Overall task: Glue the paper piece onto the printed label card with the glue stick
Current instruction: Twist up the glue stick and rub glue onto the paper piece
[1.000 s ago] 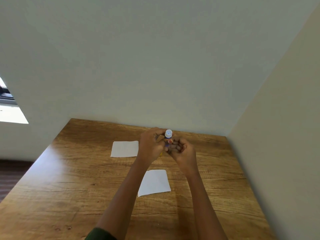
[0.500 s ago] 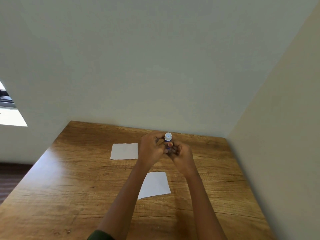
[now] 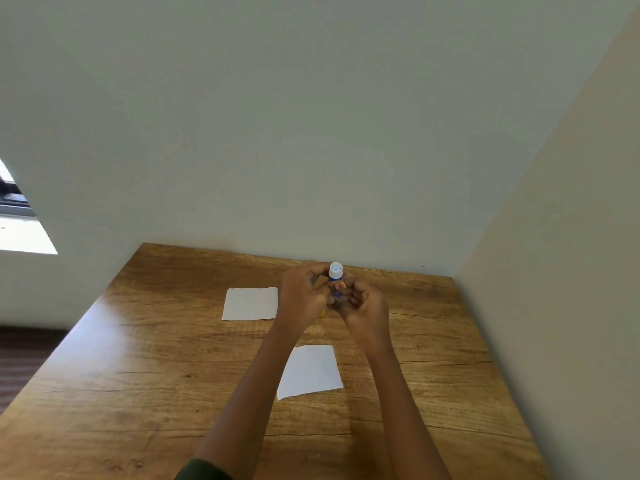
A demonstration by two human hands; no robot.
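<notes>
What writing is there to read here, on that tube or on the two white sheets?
No text is readable.
Glue stick: blue label blurred, mostly hidden by the left hand and right hand.
Far white sheet: looks blank, any print too faint.
Near white sheet: looks blank.

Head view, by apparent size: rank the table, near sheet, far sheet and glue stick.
1. table
2. near sheet and far sheet: they look alike, and nearness to the camera makes ranking unsure
3. glue stick, partly hidden
</notes>
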